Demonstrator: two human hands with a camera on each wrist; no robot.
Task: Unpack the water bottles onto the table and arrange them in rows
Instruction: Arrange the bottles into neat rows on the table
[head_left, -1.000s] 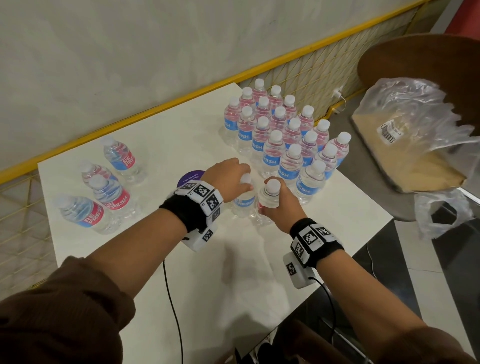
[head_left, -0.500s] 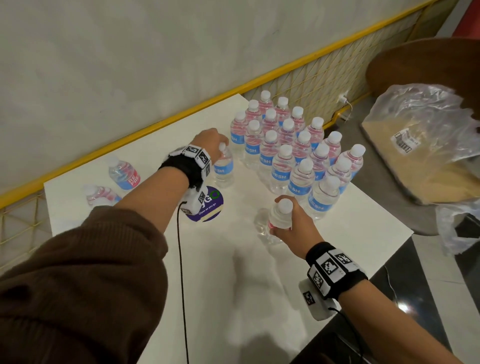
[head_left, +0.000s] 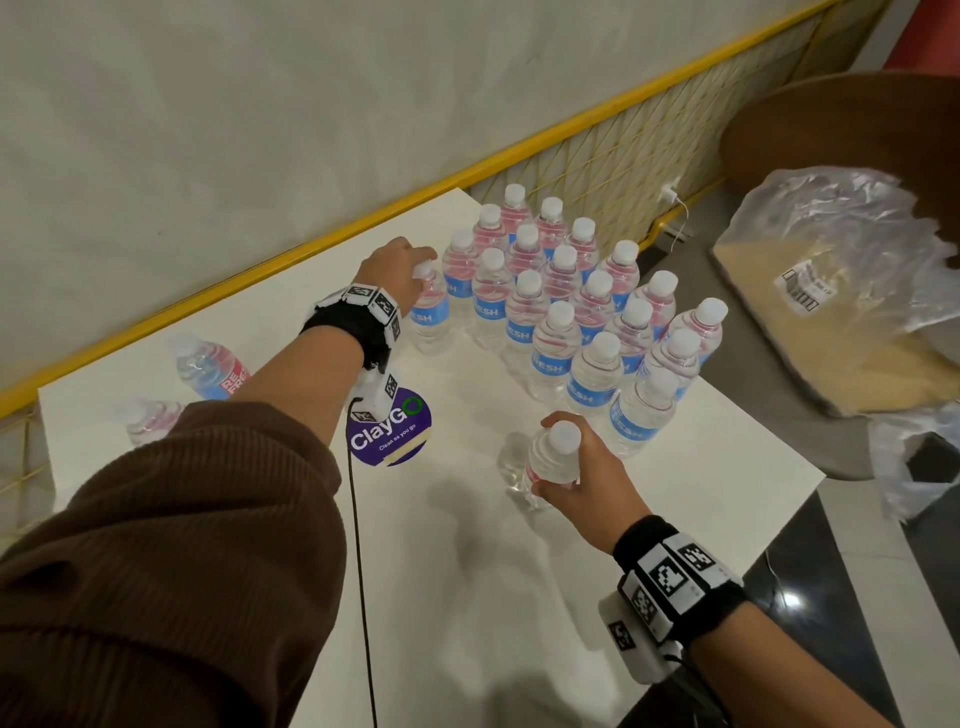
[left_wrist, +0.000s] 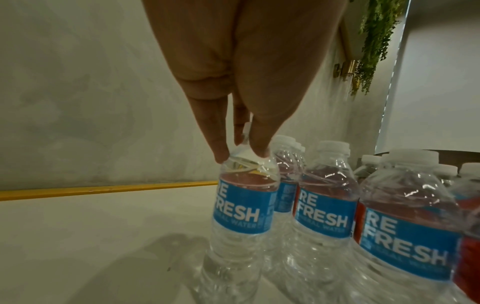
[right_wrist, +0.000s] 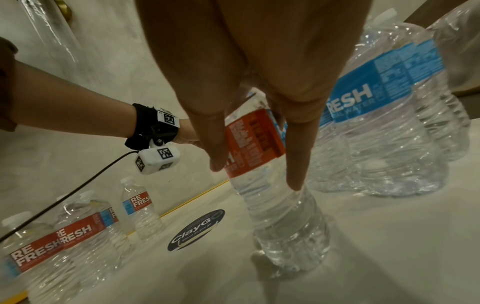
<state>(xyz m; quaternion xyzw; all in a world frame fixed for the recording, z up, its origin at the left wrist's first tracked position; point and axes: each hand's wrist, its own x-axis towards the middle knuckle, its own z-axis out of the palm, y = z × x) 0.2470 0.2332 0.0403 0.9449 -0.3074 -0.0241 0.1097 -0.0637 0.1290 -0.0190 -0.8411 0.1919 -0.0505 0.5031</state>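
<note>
The left hand (head_left: 397, 265) has carried its bottle (head_left: 430, 314) from the purple sticker (head_left: 389, 434) up to the group of bottles (head_left: 582, 312) at 1 o'clock. It pinches the neck, and the bottle stands just beside the group. The right hand (head_left: 582, 478) still grips another bottle (head_left: 548, 462) at 5 o'clock, tilted. The bottles are clear, bumpy plastic with white round caps and blue and red labels. Three loose bottles (right_wrist: 78, 230) stand at 9 o'clock on the smooth white counter (head_left: 467, 597).
</note>
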